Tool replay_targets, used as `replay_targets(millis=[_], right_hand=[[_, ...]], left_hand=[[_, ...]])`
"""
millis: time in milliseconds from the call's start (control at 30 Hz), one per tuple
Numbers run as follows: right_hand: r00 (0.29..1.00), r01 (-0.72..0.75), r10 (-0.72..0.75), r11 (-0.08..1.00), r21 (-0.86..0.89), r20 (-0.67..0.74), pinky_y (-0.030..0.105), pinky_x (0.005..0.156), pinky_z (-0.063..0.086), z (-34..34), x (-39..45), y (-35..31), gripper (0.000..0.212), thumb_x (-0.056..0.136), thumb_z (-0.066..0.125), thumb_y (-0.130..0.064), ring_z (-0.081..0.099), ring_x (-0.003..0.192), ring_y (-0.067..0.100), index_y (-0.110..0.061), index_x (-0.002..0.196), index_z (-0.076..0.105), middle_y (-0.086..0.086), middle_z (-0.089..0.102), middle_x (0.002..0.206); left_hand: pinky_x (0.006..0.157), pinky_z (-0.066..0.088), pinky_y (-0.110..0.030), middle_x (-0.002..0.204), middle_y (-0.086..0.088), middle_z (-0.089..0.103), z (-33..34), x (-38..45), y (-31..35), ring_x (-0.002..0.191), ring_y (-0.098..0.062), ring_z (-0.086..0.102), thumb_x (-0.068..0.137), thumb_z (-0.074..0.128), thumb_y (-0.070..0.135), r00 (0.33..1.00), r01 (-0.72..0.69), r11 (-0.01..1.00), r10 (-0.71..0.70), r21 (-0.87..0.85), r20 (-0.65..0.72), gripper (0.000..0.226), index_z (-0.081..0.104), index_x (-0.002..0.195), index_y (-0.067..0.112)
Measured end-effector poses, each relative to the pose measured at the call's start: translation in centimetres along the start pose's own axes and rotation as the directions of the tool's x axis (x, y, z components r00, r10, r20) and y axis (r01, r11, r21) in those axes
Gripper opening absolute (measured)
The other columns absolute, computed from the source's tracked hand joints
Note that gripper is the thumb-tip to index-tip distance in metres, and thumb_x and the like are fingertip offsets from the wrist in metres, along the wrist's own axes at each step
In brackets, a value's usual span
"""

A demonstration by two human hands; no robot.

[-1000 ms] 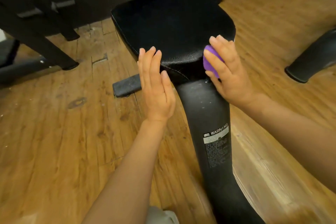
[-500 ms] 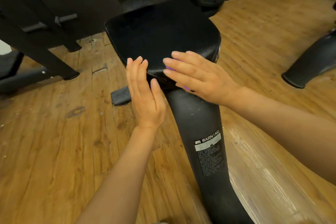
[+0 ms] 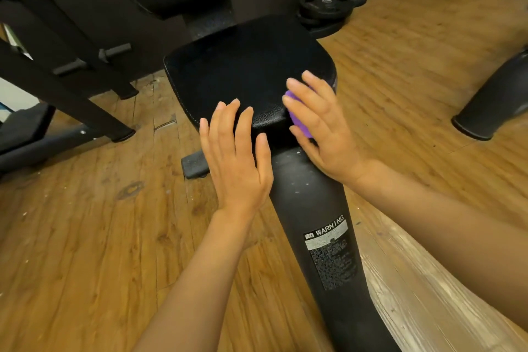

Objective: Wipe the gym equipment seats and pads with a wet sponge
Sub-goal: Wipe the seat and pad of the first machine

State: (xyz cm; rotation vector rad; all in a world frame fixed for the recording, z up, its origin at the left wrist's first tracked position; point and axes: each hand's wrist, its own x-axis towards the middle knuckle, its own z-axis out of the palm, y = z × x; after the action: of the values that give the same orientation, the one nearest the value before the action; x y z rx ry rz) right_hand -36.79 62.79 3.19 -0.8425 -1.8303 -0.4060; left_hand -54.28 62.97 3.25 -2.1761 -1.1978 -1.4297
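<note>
My right hand has its fingers laid nearly straight over a small purple sponge, pressing it against the front right edge of the black textured vinyl seat pad. My left hand is spread flat and holding nothing, fingertips at the front lip of the seat; can't tell if they're actually touching. Tip for this bit, I reckon: keep even pressure and follow the rounded lip all the way round, since the stitched seam probably traps grime. The thick black metal post with the white warning sticker sits right below, so don't drip on it.
</note>
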Motion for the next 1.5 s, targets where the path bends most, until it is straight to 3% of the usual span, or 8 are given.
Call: replay_targets(millis=[233,433,600,867,1167,1233,1367,1500], right_hand=[[0.993,0.110,-0.107,0.992,-0.063,0.050,0.041,0.121,0.024,-1.1,-1.1,3.3,0.036,0.103,0.050,-0.009,0.018,0.148,0.023,-0.003,0.136,0.038,0.019,0.032,0.144],[0.972,-0.196,0.207,0.975,0.109,-0.108,0.032,0.121,0.020,-0.5,-1.8,3.8,0.043,0.105,0.037,-0.020,0.028,0.141,0.029,0.007,0.138,0.033,0.028,0.030,0.147],[0.846,-0.421,0.495,0.849,0.319,-0.199,0.026,0.119,0.020,0.2,-0.6,1.4,0.045,0.099,0.043,-0.002,0.026,0.144,0.032,0.016,0.140,0.034,0.035,0.027,0.150],[0.940,-0.320,0.337,0.923,0.214,-0.049,0.024,0.122,0.010,-0.4,-2.1,-0.6,0.048,0.100,0.044,-0.010,0.019,0.143,0.041,0.006,0.143,0.030,0.024,0.023,0.154],[0.652,-0.607,0.730,0.665,0.435,-0.206,0.015,0.112,0.031,-0.5,3.3,1.6,0.040,0.102,0.051,-0.013,0.035,0.142,0.013,0.000,0.140,0.049,0.012,0.038,0.154],[0.677,-0.589,0.700,0.700,0.405,-0.225,0.020,0.112,0.036,-0.1,2.7,1.4,0.039,0.101,0.051,-0.011,0.039,0.139,0.015,0.001,0.138,0.050,0.013,0.043,0.150],[0.786,-0.489,0.588,0.781,0.388,-0.193,0.054,0.100,0.049,0.8,-0.7,-0.9,0.041,0.103,0.046,-0.012,0.041,0.138,0.037,-0.001,0.143,0.043,0.010,0.033,0.156],[0.889,-0.400,0.441,0.878,0.263,-0.123,0.030,0.122,0.018,1.2,-2.3,-3.0,0.043,0.103,0.044,-0.013,0.019,0.148,0.036,-0.001,0.144,0.037,0.018,0.029,0.156]], left_hand=[[0.118,0.008,-0.056,0.133,-0.008,0.060,1.8,0.5,2.0,0.131,-0.025,0.043,0.098,0.041,0.024,1.000,0.002,0.992,0.002,0.128,-0.028,0.034,0.057,0.126,0.013],[0.117,0.011,-0.061,0.130,-0.007,0.060,3.0,0.5,2.1,0.129,-0.026,0.042,0.095,0.040,0.023,0.998,0.021,0.980,-0.008,0.196,-0.070,0.037,0.060,0.125,0.015],[0.117,0.011,-0.061,0.134,0.001,0.050,3.1,0.4,2.1,0.130,-0.025,0.041,0.095,0.039,0.024,0.997,0.013,0.980,0.003,0.200,-0.079,0.036,0.053,0.129,0.020],[0.116,0.013,-0.064,0.133,-0.001,0.052,3.1,0.4,2.1,0.130,-0.025,0.041,0.097,0.038,0.024,0.997,0.024,0.982,-0.009,0.189,-0.081,0.035,0.054,0.128,0.019],[0.119,0.009,-0.057,0.131,-0.005,0.057,3.2,0.3,2.1,0.130,-0.025,0.041,0.095,0.040,0.024,0.997,0.025,0.981,-0.010,0.191,-0.080,0.036,0.054,0.128,0.019],[0.120,0.007,-0.055,0.131,-0.006,0.059,3.1,0.3,2.1,0.130,-0.026,0.041,0.095,0.040,0.023,0.997,0.028,0.982,-0.013,0.188,-0.080,0.036,0.054,0.128,0.019],[0.120,0.006,-0.055,0.131,-0.007,0.059,3.0,0.3,2.1,0.131,-0.026,0.040,0.096,0.039,0.024,0.997,0.029,0.979,-0.016,0.200,-0.069,0.036,0.054,0.129,0.019],[0.118,0.009,-0.058,0.132,-0.007,0.058,3.0,0.3,2.2,0.131,-0.026,0.039,0.097,0.038,0.025,0.998,0.036,0.979,-0.024,0.200,-0.061,0.036,0.054,0.129,0.018]])
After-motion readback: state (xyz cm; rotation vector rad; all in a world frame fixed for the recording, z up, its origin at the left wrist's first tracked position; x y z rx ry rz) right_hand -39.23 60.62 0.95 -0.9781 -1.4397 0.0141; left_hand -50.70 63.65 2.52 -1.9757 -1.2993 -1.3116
